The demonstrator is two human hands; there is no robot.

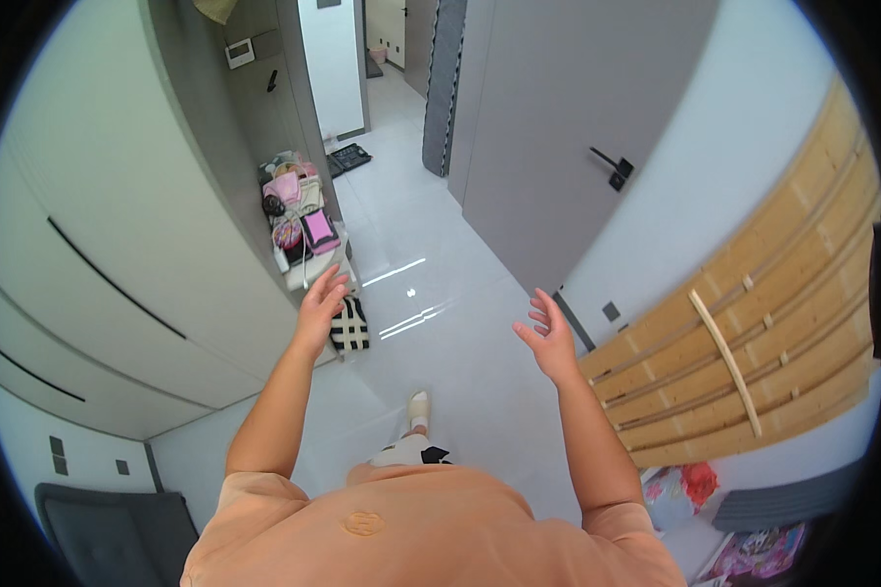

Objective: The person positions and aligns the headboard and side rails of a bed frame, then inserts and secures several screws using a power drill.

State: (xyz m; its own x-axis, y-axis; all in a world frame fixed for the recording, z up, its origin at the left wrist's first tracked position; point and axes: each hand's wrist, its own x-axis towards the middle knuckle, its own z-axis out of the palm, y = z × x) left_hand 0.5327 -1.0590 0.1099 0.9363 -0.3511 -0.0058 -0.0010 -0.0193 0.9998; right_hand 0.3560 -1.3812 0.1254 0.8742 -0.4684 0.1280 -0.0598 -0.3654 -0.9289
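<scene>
Both my arms reach forward over the pale glossy floor. My left hand is held in the air with its fingers apart and nothing in it. In the picture it lies just below a low white cabinet piled with small things, among them a pink-and-black flat item. Beside that hand, lower down, is a black-and-white checked bag or cushion. My right hand hangs empty with spread fingers, nearest to the bottom of the grey door. Neither hand visibly touches anything.
A tall pale wardrobe with black handles lines the left. Wooden slats lean on the right wall. A dark chair stands at lower left. Ahead lie a passage and a dark mat. Floral items sit at lower right.
</scene>
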